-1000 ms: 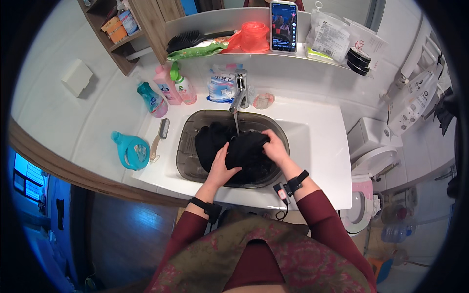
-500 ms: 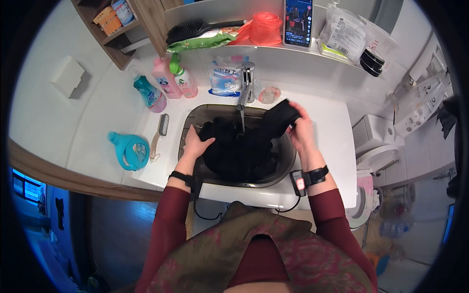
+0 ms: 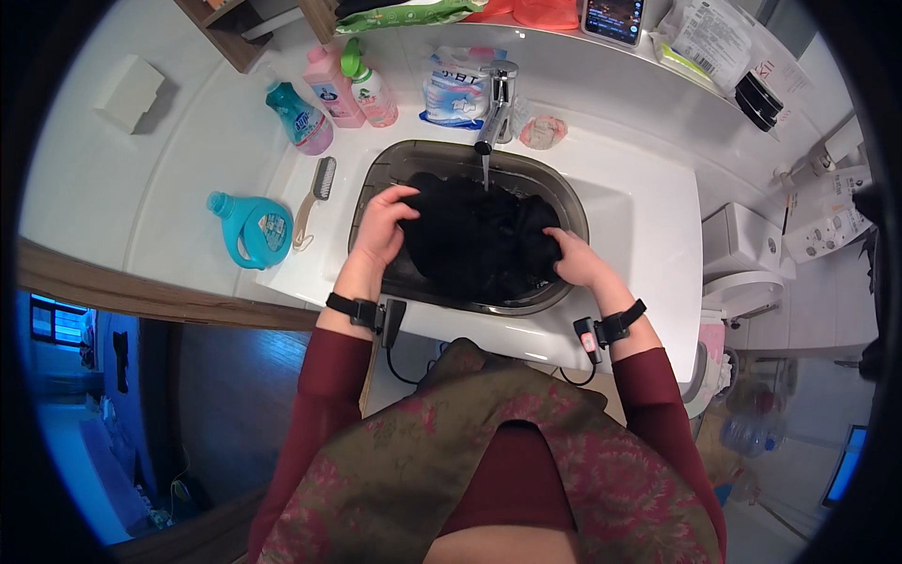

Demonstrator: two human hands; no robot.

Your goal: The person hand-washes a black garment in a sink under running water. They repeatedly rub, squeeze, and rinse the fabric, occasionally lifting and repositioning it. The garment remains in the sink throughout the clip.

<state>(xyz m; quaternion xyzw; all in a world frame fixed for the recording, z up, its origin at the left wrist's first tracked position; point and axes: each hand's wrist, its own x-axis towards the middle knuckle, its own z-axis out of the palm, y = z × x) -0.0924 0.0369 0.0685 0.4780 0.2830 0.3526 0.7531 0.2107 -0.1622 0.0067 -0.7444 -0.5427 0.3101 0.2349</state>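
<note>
A bunched wet black cloth point(image 3: 470, 240), perhaps a garment, lies in a dark translucent basin point(image 3: 381, 164) set in the white sink. Water runs onto it from a chrome faucet point(image 3: 503, 94). My left hand point(image 3: 379, 227) grips the cloth's left edge, fingers curled over it at the basin's left side. At the right side, my right hand point(image 3: 578, 260) has its thumb and fingers closed on another fold. The cloth hides some of my fingertips.
On the left of the counter are a scrub brush point(image 3: 322, 183) and a teal detergent jug point(image 3: 256, 230). Several bottles, among them a pink one point(image 3: 334, 89), stand behind them. A blue-white packet point(image 3: 460, 94) is beside the faucet, and a phone point(image 3: 613, 19) leans on the shelf above.
My right hand has lowered the raised fold of black cloth into the basin. My left hand has shifted its hold at the cloth's left edge. The view has tilted downward.
</note>
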